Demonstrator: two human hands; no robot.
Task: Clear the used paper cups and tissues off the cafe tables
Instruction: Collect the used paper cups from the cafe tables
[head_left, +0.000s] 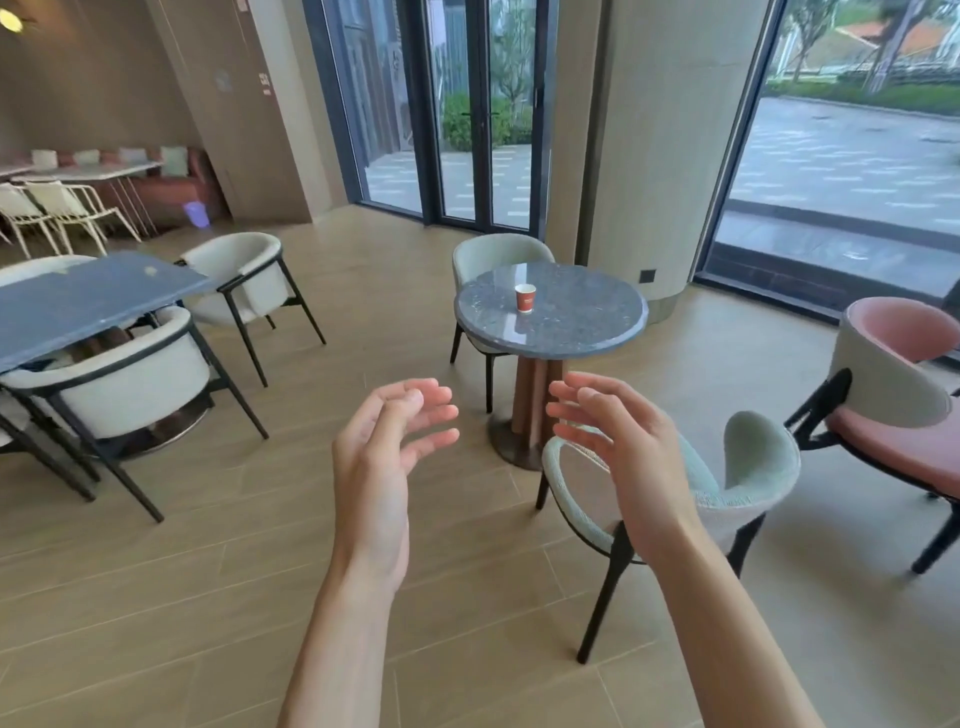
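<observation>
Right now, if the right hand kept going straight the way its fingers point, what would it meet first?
The right hand, open and empty, points forward and slightly left toward the round table. It would probably meet the table's near rim or wooden pedestal before the red paper cup; depth is unclear.

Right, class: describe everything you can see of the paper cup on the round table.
The paper cup is small, red-sided with a white rim and a blurred mark on its side. It stands upright, mouth up, alone near the middle of the round grey stone-look table. Only the tabletop touches it; neither hand is near. Its contents cannot be seen.
</observation>
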